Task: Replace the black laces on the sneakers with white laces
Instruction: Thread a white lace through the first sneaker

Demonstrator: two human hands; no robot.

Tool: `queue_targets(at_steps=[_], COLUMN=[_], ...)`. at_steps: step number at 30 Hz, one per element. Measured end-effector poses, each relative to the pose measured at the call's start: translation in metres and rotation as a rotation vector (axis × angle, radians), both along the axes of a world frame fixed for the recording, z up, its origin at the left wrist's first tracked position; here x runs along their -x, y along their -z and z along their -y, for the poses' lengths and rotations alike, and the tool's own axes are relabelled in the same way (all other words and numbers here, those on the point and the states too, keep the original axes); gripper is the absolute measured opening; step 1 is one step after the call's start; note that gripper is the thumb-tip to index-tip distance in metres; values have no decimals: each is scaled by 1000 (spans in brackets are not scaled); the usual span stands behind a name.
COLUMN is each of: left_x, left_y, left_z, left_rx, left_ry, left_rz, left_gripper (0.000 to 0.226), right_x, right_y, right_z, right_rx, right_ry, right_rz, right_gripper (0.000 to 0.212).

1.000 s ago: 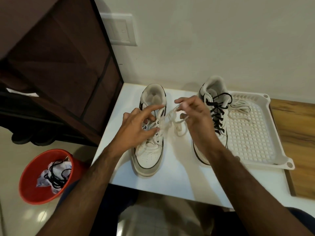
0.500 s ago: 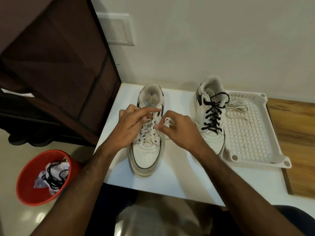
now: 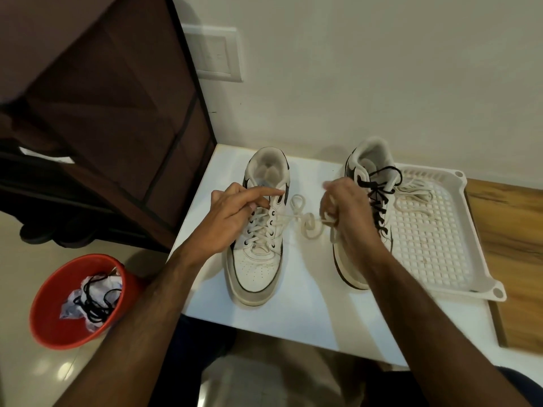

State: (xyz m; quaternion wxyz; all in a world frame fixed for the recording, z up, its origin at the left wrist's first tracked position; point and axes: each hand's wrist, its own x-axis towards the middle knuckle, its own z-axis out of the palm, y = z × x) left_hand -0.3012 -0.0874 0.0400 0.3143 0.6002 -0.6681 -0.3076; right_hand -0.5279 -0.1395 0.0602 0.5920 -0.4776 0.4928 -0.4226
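Note:
Two white sneakers stand on a white table [image 3: 293,306]. The left sneaker [image 3: 258,268] carries a white lace [image 3: 305,221] through its eyelets. My left hand [image 3: 232,212] rests on this shoe's upper eyelets, index finger stretched across the tongue, pinching the lace there. My right hand [image 3: 343,210] is closed on the lace's loose end, drawn out to the right with loops hanging between the hands. The right sneaker [image 3: 373,177] keeps its black lace [image 3: 376,201] and is partly hidden behind my right hand.
A white perforated tray [image 3: 435,248] at the table's right holds another white lace [image 3: 414,195]. A red bucket [image 3: 50,312] on the floor at left contains a black lace [image 3: 94,301] and paper. A dark brown cabinet [image 3: 117,98] stands left of the table, a wall behind.
My right hand has pulled away from the left shoe toward the right, drawing the white lace out sideways. My left hand stays on the shoe's eyelets.

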Motion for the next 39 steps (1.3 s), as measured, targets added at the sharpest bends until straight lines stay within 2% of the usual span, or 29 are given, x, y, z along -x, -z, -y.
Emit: queue_targets(at_steps=[2, 5, 8, 12, 13, 15, 18, 20, 23, 24, 27, 30, 32, 35, 39], left_x=[0, 2, 4, 5, 6, 8, 9, 10, 12, 16, 36, 52, 56, 60, 65], left_y=[-1, -2, -2, -3, -3, -3, -2, -1, 1, 2, 3, 2, 0, 2, 3], left_z=[0, 0, 0, 0, -1, 0, 0, 0, -2, -2, -4, -6, -5, -5, -5], left_rx=[-8, -11, 11, 91, 128, 186, 202, 215, 260, 272, 281, 279, 342, 391, 312], left_ry=[5, 9, 13, 8, 11, 24, 28, 35, 31, 25, 12, -87, -124, -110, -125], left_rz=[-16, -1, 50, 141, 205, 328, 402, 440, 531, 563, 684, 756, 781, 833, 943], left_gripper=[57, 63, 71, 50, 47, 48, 48, 48, 52, 53, 49, 44, 43, 33, 14], right_x=[-10, -20, -21, -21, -20, -14, -7, -6, -1, 3, 19, 26, 23, 13, 12], right_y=[7, 13, 18, 26, 23, 17, 10, 10, -1, -6, -14, -11, -8, -4, -6], right_z=[-7, -11, -9, -2, 1, 7, 7, 7, 13, 16, 22, 27, 28, 27, 26], right_rx=[45, 169, 293, 418, 391, 246, 47, -14, 66, 69, -42, -160, -201, -210, -142], right_ry=[-163, -325, -353, -384, -393, -409, -476, -490, -573, -600, -588, -403, -308, -233, -204], right_rz=[-312, -498, -601, -792, -759, -549, -308, -307, -515, -531, -350, -73, 31, 90, 9], right_gripper=[27, 39, 30, 13, 13, 13, 15, 16, 25, 27, 25, 25, 22, 16, 17])
